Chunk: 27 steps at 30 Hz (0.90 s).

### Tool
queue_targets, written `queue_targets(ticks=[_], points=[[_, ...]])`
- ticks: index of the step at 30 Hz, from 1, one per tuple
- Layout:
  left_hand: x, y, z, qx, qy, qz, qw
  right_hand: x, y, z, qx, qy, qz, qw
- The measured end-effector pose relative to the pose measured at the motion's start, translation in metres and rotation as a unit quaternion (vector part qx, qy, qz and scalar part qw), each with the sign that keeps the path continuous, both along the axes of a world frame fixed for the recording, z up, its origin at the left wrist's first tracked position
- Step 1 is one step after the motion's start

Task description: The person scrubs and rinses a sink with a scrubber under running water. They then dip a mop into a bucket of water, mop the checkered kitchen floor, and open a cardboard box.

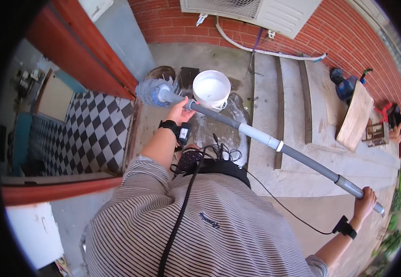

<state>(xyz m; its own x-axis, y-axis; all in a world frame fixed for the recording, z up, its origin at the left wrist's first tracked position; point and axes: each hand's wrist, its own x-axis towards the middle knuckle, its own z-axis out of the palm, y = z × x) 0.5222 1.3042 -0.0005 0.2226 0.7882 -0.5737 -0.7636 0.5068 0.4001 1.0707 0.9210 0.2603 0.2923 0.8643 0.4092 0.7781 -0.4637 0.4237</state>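
Note:
A mop with a long grey and white handle stretches slantwise across my front. Its blue-grey mop head is at the upper left, by the doorway. My left hand is closed around the handle close to the mop head. Toward the handle's far end, at the lower right, my right hand is wrapped round the grey grip. A white bucket stands on the wet concrete just beyond my left hand, pale inside. Behind the mop head is a round dark basin, partly hidden.
Concrete steps run along the right, with a wooden board and a blue water jug on them. An air-conditioner unit hangs on the brick wall. Left, a red-framed doorway shows a checkered floor. Another person's hand shows far right.

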Motion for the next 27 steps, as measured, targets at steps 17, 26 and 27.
queue_targets(ticks=[17,26,27], points=[[-0.254,0.037,-0.005,-0.126,0.289,0.120,0.941,-0.172,0.247,-0.012,-0.291,0.210,0.096,0.928],[-0.434,-0.093,-0.055,-0.196,0.248,0.132,0.939,-0.493,0.395,-0.223,-0.474,0.276,0.221,0.807],[-0.436,-0.127,-0.079,-0.226,0.226,0.196,0.927,-0.543,0.410,-0.223,-0.484,0.256,0.264,0.794]])
